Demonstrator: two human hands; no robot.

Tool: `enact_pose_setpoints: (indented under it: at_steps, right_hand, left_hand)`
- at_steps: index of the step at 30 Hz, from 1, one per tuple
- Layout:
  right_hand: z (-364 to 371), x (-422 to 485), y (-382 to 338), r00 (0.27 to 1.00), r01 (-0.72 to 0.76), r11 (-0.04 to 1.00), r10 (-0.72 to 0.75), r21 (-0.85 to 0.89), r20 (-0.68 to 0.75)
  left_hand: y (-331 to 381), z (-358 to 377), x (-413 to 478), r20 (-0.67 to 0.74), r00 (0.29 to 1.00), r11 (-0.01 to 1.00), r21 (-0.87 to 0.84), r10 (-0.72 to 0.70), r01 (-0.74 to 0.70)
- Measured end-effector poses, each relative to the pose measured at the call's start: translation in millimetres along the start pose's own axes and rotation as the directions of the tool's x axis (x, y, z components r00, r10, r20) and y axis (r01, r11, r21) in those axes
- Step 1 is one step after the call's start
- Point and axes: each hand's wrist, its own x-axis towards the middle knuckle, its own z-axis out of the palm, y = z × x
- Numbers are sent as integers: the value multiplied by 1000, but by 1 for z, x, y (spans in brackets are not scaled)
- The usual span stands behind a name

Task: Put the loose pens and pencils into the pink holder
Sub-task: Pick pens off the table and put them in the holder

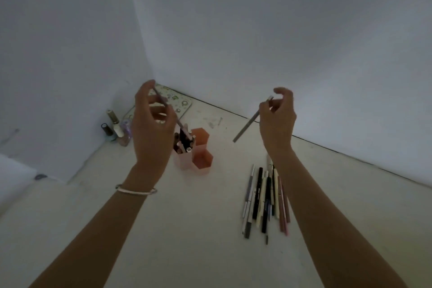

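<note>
A: Head view. Left hand (pixel 152 128) pinches a purple pencil (pixel 171 113), tip entering the pink holder (pixel 187 149) with pens already inside.
B: Right?
A: Right hand (pixel 278 119) closed around a grey pencil (pixel 249 124), mid-air, right of holder. Loose pile (pixel 266 196) lies on the table (pixel 187 229).
B: Step?
A: Mid-insertion, I'd say. Next: release left, swing grey over an opening.

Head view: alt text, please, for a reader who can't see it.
Both hands hold a pen: the left hand lowers one into the pink holder, the right hand lifts a grey pencil. More loose pens lie on the table.
</note>
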Motion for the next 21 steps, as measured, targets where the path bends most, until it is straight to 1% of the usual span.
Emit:
enact_pose_setpoints:
  at_steps: [3, 5, 6, 9, 11, 13, 14, 15, 18, 19, 21]
  right_hand:
    - [-1, 1, -34, 991, 106, 984, -92, 146, -100]
    - [4, -5, -48, 985, 143, 969, -120, 202, -124]
    - [7, -9, -53, 983, 161, 962, -135, 221, -126]
    - [20, -25, -59, 978, 203, 947, -183, 248, -101]
    - [30, -35, -59, 975, 221, 939, -211, 264, -65]
    - [43, -47, -59, 967, 252, 931, -254, 265, -27]
    - [48, -52, -58, 960, 273, 927, -281, 255, -7]
    - [54, -56, -57, 952, 294, 926, -306, 238, 15]
    - [70, -69, -48, 928, 334, 927, -355, 168, 111]
    - [75, -73, -43, 918, 350, 927, -369, 138, 147]
    - [83, -80, -30, 890, 391, 919, -391, 50, 236]
  left_hand:
    - [-18, -10, 6, 6, 1000, 992, 123, 30, -31]
    - [-29, -11, -1, 74, 997, 981, 189, 21, -34]
    - [-35, -11, -6, 118, 993, 973, 225, 24, -50]
    - [-52, -11, -23, 256, 963, 939, 305, 80, -159]
    - [-57, -11, -31, 329, 940, 934, 300, 88, -192]
    - [-58, -14, -36, 367, 927, 939, 288, 75, -190]
    - [-57, -16, -36, 353, 934, 945, 282, 58, -166]
    - [-56, -19, -33, 306, 951, 957, 264, 35, -120]
    - [-53, -27, -21, 100, 995, 980, 201, -13, -7]
    - [-52, -29, -17, 59, 998, 983, 185, -23, 12]
    - [-48, -32, -11, 20, 998, 989, 133, -66, 63]
